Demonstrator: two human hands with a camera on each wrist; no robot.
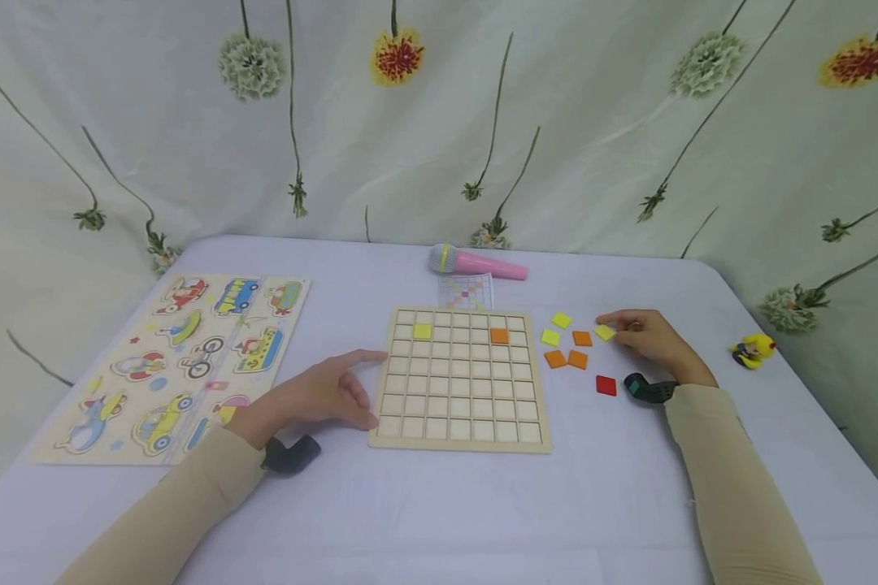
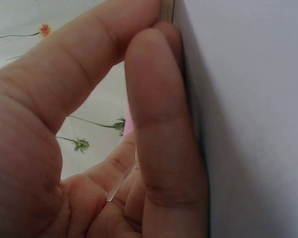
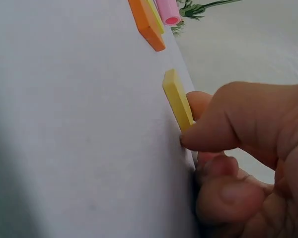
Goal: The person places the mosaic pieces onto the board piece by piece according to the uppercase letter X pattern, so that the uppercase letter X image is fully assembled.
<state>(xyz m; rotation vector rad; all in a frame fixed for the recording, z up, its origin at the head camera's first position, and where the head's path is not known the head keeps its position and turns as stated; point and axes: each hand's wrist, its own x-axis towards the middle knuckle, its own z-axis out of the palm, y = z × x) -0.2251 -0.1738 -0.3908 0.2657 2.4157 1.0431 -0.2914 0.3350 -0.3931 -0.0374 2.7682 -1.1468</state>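
Observation:
A wooden grid board (image 1: 459, 445) lies flat on the table, with one yellow tile (image 1: 423, 331) and one orange tile (image 1: 499, 335) in cells of its second row. Along the board's left edge, my left hand (image 1: 329, 392) touches it with thumb and index finger spread apart. The board's edge (image 2: 167, 10) shows at the fingertip in the left wrist view. My right hand (image 1: 647, 337) pinches a yellow square tile (image 3: 178, 99) between thumb and finger, right of the board. Loose orange tiles (image 1: 577, 359), yellow tiles (image 1: 550, 337) and a red tile (image 1: 606, 385) lie beside it.
A printed pattern card (image 1: 466, 291) lies behind the board, with a pink toy microphone (image 1: 483, 264) behind that. At the left is a vehicle picture puzzle (image 1: 190, 366). A small yellow-headed figure (image 1: 754, 350) lies near the right edge. Flowered cloth (image 1: 593, 162) hangs behind the table.

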